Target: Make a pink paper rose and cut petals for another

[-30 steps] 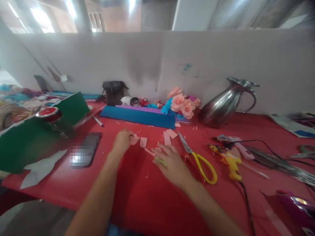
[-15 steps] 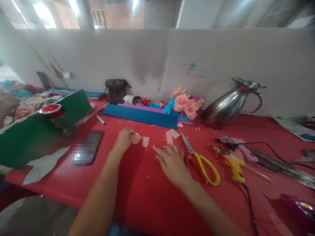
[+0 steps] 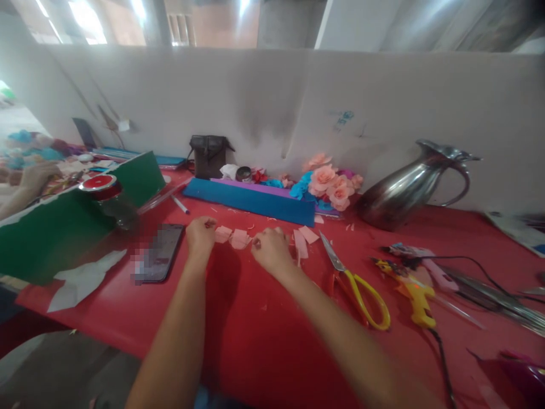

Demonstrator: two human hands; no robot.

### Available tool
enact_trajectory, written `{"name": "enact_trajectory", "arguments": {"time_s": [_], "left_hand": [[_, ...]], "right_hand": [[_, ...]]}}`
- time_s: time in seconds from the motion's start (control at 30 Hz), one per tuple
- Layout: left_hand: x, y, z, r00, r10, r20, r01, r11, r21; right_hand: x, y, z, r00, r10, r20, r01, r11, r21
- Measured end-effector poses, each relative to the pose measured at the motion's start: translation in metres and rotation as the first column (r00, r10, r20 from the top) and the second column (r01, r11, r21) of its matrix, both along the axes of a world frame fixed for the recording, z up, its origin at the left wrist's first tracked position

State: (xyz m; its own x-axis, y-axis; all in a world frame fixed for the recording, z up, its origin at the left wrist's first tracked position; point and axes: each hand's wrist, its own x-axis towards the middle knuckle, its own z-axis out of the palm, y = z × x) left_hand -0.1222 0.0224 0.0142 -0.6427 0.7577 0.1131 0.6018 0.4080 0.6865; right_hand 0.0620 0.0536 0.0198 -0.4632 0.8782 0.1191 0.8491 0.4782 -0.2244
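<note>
My left hand [image 3: 201, 236] is closed with curled fingers, low over the red table [image 3: 255, 329], just left of a small pink paper piece [image 3: 222, 234]. What its fingers hold, if anything, is hidden. My right hand [image 3: 272, 250] is also closed, its fingertips at the right edge of a rounded pink paper piece [image 3: 240, 240]. I cannot make out whether something is pinched in it. Behind its wrist lie two pink paper strips [image 3: 300, 244]. Yellow-handled scissors [image 3: 357, 289] rest to the right, blades pointing away from me.
A phone [image 3: 164, 255], a green board [image 3: 42, 244] and a red-lidded jar [image 3: 102, 187] stand left. Blue sheets [image 3: 255, 201] and paper flowers [image 3: 326, 179] lie behind. To the right are a metal pitcher [image 3: 404, 187] and a corded yellow glue gun [image 3: 419, 301]. Another person's hand [image 3: 38, 179] shows far left.
My right hand has moved left and its flat fingers have curled in. My left hand has drawn back left from the pink pieces, which now lie uncovered between both hands.
</note>
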Motion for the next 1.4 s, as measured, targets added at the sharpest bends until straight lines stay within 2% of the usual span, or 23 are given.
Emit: {"name": "enact_trajectory", "arguments": {"time_s": [0.13, 0.4, 0.57, 0.77, 0.87, 0.97, 1.17, 1.23, 1.3, 1.33, 1.4], "left_hand": [[0.004, 0.001, 0.000, 0.998, -0.051, 0.033, 0.050, 0.998, 0.032], [0.011, 0.004, 0.001, 0.989, -0.139, 0.039, 0.138, 0.990, 0.040], [0.012, 0.005, 0.001, 0.989, -0.144, 0.036, 0.143, 0.989, 0.026], [0.013, 0.004, 0.001, 0.990, -0.136, 0.043, 0.135, 0.990, 0.032], [0.012, 0.004, 0.001, 0.992, -0.120, 0.026, 0.119, 0.992, 0.036], [0.009, 0.004, 0.001, 0.998, -0.053, 0.033, 0.050, 0.995, 0.087], [0.005, 0.003, 0.002, 0.999, 0.027, 0.031, -0.033, 0.973, 0.228], [0.011, 0.003, 0.003, 1.000, -0.017, 0.008, 0.014, 0.965, 0.261], [0.025, 0.002, 0.005, 0.986, -0.164, -0.027, 0.165, 0.948, 0.271], [0.035, 0.001, 0.006, 0.960, -0.277, -0.048, 0.279, 0.923, 0.265], [0.059, 0.000, 0.006, 0.848, -0.524, -0.084, 0.528, 0.818, 0.229]], "right_hand": [[-0.004, 0.001, -0.002, 0.997, 0.019, 0.078, -0.021, 0.999, 0.028], [-0.016, 0.000, 0.002, 0.993, 0.059, 0.099, -0.063, 0.997, 0.039], [-0.019, 0.005, 0.005, 0.992, 0.049, 0.112, -0.053, 0.998, 0.033], [-0.005, 0.011, 0.015, 0.983, 0.053, 0.174, -0.053, 0.999, -0.003], [0.004, 0.011, 0.017, 0.989, 0.044, 0.140, -0.040, 0.999, -0.031], [0.022, 0.008, 0.020, 1.000, 0.006, 0.031, -0.005, 1.000, -0.013], [0.094, -0.008, 0.022, 0.996, -0.050, -0.073, 0.047, 0.998, -0.036], [0.116, -0.017, 0.020, 0.995, -0.071, -0.073, 0.065, 0.995, -0.075], [0.130, -0.025, 0.016, 0.994, -0.072, -0.085, 0.062, 0.992, -0.112], [0.134, -0.029, 0.014, 0.992, -0.070, -0.101, 0.058, 0.992, -0.115], [0.137, -0.034, 0.010, 0.989, -0.057, -0.139, 0.043, 0.994, -0.096]]}}
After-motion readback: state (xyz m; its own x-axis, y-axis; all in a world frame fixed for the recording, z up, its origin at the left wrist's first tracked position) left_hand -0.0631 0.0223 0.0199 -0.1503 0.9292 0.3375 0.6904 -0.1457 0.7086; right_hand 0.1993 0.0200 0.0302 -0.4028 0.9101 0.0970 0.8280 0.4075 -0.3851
